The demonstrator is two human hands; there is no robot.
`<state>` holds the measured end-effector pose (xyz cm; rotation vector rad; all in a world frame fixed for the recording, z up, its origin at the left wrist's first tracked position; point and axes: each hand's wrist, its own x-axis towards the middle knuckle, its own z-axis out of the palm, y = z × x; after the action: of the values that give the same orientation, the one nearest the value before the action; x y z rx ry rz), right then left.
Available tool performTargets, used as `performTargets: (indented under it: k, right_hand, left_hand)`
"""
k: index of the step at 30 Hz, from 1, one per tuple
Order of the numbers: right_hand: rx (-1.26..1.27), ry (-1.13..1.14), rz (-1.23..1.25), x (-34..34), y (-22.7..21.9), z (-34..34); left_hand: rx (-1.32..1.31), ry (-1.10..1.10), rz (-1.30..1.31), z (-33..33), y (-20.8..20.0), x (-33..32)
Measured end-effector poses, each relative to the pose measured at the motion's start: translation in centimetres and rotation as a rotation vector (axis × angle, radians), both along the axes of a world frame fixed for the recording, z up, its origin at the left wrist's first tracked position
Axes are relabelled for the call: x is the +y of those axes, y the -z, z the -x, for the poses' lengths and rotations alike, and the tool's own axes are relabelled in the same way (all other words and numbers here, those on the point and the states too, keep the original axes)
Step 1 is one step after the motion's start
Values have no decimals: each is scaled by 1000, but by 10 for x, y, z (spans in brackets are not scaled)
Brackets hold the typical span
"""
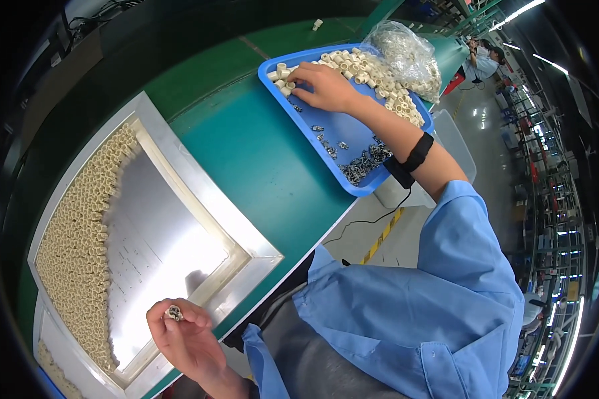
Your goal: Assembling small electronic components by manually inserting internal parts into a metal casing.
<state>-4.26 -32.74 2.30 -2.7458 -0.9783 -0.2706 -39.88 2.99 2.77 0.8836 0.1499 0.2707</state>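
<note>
My left hand [183, 336] is curled near the front corner of a shiny metal tray [180, 173] and pinches a small silvery metal part [174, 312] between thumb and fingers. Rows of cream plastic sleeves [80, 226] are packed upright along the tray's left side. My right hand [323, 86] reaches into a blue plastic tray [353, 130], fingers closing on cream sleeves [283, 73] at its far corner. Loose small metal parts [363, 159] lie in the blue tray's near end. A black strap [412, 158] circles my right wrist.
A clear bag of cream sleeves [406, 56] rests on the blue tray's far side. The green workbench [259, 153] carries both trays. A single cream sleeve [317, 24] lies further back. To the right is a factory aisle where another person [482, 60] stands far off.
</note>
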Motion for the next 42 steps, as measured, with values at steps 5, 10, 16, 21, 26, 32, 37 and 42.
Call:
performTargets:
  k: [5, 10, 16, 21, 26, 32, 37, 42]
  right_hand:
    - [33, -7, -27, 3, -1, 4]
    - [124, 2, -78, -4, 5, -4]
    - [551, 20, -624, 15, -36, 48]
    - [914, -192, -879, 80, -68, 133]
    - [952, -600, -961, 142, -68, 186]
    - [554, -891, -723, 189, -82, 215]
    - [290, -1017, -615, 202, -86, 227]
    - [248, -1111, -612, 204, -84, 228]
  left_hand:
    - [18, -4, -72, -2, 0, -1]
    - [8, 8, -82, -3, -3, -7]
    - [27, -17, -87, 0, -5, -11]
    - [-4, 21, -137, -3, -7, -18]
    - [11, 80, -152, 6, -22, -17]
    - [-3, 43, -20, 28, -22, -6]
    - [-11, 77, 8, 35, -20, 0]
    - [-78, 150, 162, 36, -8, 0]
